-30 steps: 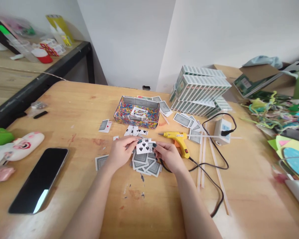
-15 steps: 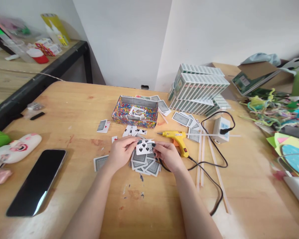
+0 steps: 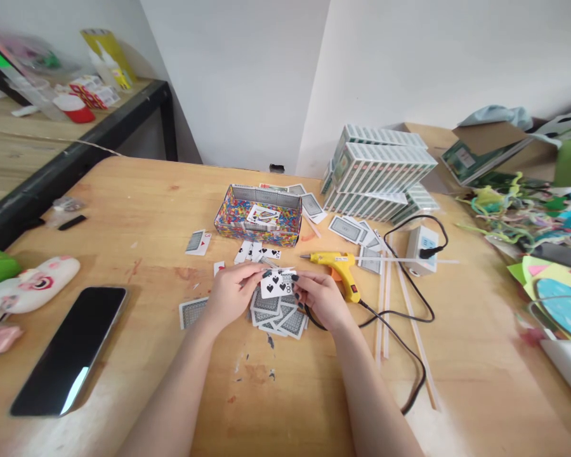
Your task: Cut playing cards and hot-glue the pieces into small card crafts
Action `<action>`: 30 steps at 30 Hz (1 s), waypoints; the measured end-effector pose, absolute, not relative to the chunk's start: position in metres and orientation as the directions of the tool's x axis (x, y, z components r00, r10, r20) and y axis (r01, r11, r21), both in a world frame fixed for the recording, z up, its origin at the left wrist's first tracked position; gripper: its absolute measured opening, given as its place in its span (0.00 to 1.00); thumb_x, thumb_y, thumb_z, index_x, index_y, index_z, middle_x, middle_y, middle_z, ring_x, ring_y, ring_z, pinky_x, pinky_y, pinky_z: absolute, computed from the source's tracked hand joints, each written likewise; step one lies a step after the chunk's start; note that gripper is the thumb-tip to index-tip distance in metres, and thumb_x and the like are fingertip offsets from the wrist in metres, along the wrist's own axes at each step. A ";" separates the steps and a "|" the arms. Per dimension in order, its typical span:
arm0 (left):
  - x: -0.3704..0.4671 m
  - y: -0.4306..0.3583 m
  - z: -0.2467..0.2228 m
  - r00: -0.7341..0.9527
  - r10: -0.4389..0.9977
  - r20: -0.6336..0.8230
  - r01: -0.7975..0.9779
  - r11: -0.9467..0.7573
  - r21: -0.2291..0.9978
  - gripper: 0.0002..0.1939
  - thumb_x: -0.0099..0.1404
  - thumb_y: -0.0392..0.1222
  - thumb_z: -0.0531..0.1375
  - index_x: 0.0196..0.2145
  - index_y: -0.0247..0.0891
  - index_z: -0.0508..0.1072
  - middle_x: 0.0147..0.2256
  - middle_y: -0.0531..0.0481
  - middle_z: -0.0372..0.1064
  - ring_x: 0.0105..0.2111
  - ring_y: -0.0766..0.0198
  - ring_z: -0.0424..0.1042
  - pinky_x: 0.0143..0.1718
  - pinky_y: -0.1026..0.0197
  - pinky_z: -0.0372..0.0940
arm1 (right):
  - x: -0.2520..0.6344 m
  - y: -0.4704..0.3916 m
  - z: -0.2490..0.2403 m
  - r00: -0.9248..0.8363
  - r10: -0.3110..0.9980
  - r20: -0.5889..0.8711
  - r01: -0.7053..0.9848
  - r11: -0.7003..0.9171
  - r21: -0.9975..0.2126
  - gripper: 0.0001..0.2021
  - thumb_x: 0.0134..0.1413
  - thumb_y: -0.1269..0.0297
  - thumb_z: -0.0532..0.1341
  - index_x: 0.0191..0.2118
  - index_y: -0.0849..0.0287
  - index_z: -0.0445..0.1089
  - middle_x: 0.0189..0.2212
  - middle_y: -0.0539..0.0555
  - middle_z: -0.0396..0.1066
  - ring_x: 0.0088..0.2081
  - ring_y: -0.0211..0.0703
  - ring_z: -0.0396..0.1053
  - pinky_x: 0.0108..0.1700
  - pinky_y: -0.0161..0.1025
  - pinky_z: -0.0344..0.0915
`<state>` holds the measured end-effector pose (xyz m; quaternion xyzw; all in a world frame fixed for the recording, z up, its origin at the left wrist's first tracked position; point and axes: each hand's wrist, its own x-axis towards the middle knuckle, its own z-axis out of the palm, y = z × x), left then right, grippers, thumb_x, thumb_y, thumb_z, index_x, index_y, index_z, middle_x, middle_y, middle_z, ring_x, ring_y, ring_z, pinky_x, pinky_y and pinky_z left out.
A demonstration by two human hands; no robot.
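Observation:
A playing card with black spades [image 3: 275,285] is pinched between both my hands above a loose pile of face-down cards [image 3: 280,315]. My left hand [image 3: 233,289] grips its left edge, fingers closed. On its right edge, my right hand [image 3: 321,297] is closed, dark nails showing. Just behind my hands lie several face-up cards [image 3: 262,252]. Behind those stands a colourful open box [image 3: 259,236] with cards inside. To the right of my right hand, a yellow glue gun [image 3: 339,266] lies on its side with a clear stick in its back.
A black phone [image 3: 71,349] lies at the left, below a white plush item [image 3: 45,279]. At the back right are stacked card boxes [image 3: 380,168]. Glue sticks [image 3: 416,336], a black cable [image 3: 421,368] and a white power adapter [image 3: 421,251] lie on the right.
The view has shifted very slightly. The card in my hands has tilted a little; both hands keep their hold on it.

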<state>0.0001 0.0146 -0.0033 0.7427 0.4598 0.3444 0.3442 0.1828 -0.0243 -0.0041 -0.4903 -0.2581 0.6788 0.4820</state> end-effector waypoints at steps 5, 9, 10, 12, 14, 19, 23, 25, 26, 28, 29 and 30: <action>0.000 0.015 -0.002 0.340 0.927 0.161 0.458 -0.312 0.832 0.12 0.62 0.39 0.52 0.36 0.39 0.75 0.36 0.47 0.75 0.34 0.63 0.73 0.37 0.64 0.66 | 0.182 -0.024 -0.004 -0.040 0.904 -0.426 -0.409 -0.404 -0.818 0.08 0.38 0.62 0.65 0.19 0.61 0.69 0.17 0.48 0.64 0.18 0.31 0.56 0.21 0.31 0.53; 0.001 0.013 -0.002 0.331 0.937 0.110 0.399 -0.244 0.884 0.11 0.61 0.40 0.53 0.36 0.38 0.74 0.36 0.46 0.74 0.35 0.62 0.72 0.36 0.64 0.66 | 0.182 -0.024 -0.004 -0.042 0.909 -0.414 -0.411 -0.394 -0.822 0.08 0.39 0.63 0.64 0.19 0.61 0.69 0.17 0.48 0.63 0.18 0.31 0.56 0.21 0.31 0.53; 0.001 0.013 -0.001 0.341 0.936 0.094 0.358 -0.222 0.907 0.11 0.61 0.40 0.53 0.36 0.37 0.74 0.36 0.46 0.74 0.36 0.62 0.72 0.37 0.63 0.67 | 0.182 -0.024 -0.004 -0.041 0.909 -0.414 -0.410 -0.393 -0.823 0.08 0.39 0.62 0.64 0.19 0.61 0.69 0.17 0.48 0.63 0.18 0.31 0.56 0.20 0.31 0.53; 0.001 0.011 0.003 0.369 0.926 0.076 0.249 -0.177 0.952 0.10 0.60 0.40 0.55 0.37 0.36 0.73 0.37 0.45 0.74 0.38 0.61 0.72 0.39 0.62 0.67 | 0.183 -0.024 -0.004 -0.038 0.909 -0.415 -0.408 -0.393 -0.824 0.08 0.39 0.62 0.64 0.20 0.61 0.69 0.17 0.48 0.63 0.18 0.32 0.56 0.20 0.31 0.53; 0.001 0.011 0.006 0.403 0.913 0.068 0.127 -0.130 0.983 0.10 0.58 0.40 0.56 0.37 0.36 0.73 0.39 0.43 0.73 0.40 0.59 0.71 0.42 0.60 0.66 | 0.183 -0.024 -0.004 -0.035 0.912 -0.410 -0.407 -0.387 -0.827 0.08 0.39 0.62 0.65 0.21 0.61 0.70 0.17 0.48 0.64 0.18 0.32 0.56 0.20 0.31 0.53; 0.005 0.013 -0.001 0.434 0.899 -0.052 -0.105 0.107 0.989 0.15 0.58 0.46 0.55 0.37 0.35 0.74 0.41 0.42 0.72 0.42 0.55 0.71 0.42 0.57 0.66 | 0.182 -0.025 -0.004 -0.057 0.922 -0.384 -0.393 -0.374 -0.840 0.08 0.40 0.61 0.64 0.21 0.61 0.70 0.17 0.48 0.64 0.18 0.31 0.57 0.20 0.31 0.54; 0.011 0.014 -0.010 0.379 0.892 -0.245 -0.113 0.308 0.945 0.19 0.59 0.51 0.54 0.39 0.34 0.74 0.38 0.42 0.74 0.36 0.56 0.73 0.34 0.58 0.68 | 0.181 -0.026 -0.005 -0.062 0.928 -0.369 -0.357 -0.366 -0.860 0.08 0.41 0.61 0.64 0.22 0.61 0.70 0.17 0.47 0.64 0.18 0.31 0.58 0.20 0.31 0.55; 0.014 0.014 -0.010 0.364 0.882 -0.298 -0.057 0.340 0.939 0.19 0.56 0.50 0.58 0.39 0.34 0.74 0.37 0.42 0.74 0.35 0.56 0.73 0.32 0.60 0.67 | 0.181 -0.026 -0.006 -0.051 0.928 -0.368 -0.331 -0.363 -0.871 0.09 0.41 0.60 0.64 0.23 0.61 0.71 0.17 0.47 0.64 0.18 0.32 0.58 0.20 0.31 0.55; 0.014 0.014 -0.009 0.363 0.876 -0.318 -0.029 0.352 0.936 0.18 0.55 0.50 0.59 0.39 0.34 0.74 0.37 0.43 0.74 0.35 0.57 0.73 0.31 0.60 0.67 | 0.181 -0.025 -0.006 -0.049 0.929 -0.367 -0.318 -0.362 -0.876 0.09 0.41 0.59 0.64 0.24 0.61 0.71 0.17 0.48 0.64 0.18 0.32 0.58 0.20 0.31 0.55; 0.014 0.014 -0.008 0.355 0.872 -0.336 0.002 0.359 0.933 0.17 0.54 0.49 0.61 0.38 0.35 0.74 0.37 0.44 0.74 0.34 0.58 0.73 0.31 0.61 0.67 | 0.181 -0.025 -0.005 -0.045 0.932 -0.360 -0.293 -0.357 -0.887 0.10 0.42 0.59 0.64 0.26 0.61 0.72 0.18 0.48 0.65 0.18 0.32 0.59 0.20 0.31 0.56; 0.014 0.014 -0.008 0.350 0.875 -0.334 0.008 0.353 0.936 0.16 0.53 0.48 0.61 0.37 0.35 0.74 0.36 0.45 0.74 0.34 0.58 0.73 0.31 0.61 0.67 | 0.181 -0.025 -0.005 -0.048 0.934 -0.355 -0.281 -0.354 -0.892 0.10 0.42 0.58 0.64 0.27 0.61 0.72 0.18 0.48 0.65 0.18 0.32 0.59 0.20 0.31 0.57; 0.013 0.015 -0.008 0.345 0.880 -0.326 0.011 0.344 0.939 0.15 0.52 0.47 0.62 0.36 0.36 0.74 0.36 0.45 0.74 0.34 0.59 0.73 0.32 0.62 0.67 | 0.181 -0.026 -0.004 -0.053 0.935 -0.351 -0.271 -0.351 -0.896 0.10 0.42 0.58 0.64 0.27 0.61 0.72 0.18 0.47 0.65 0.18 0.32 0.59 0.20 0.31 0.57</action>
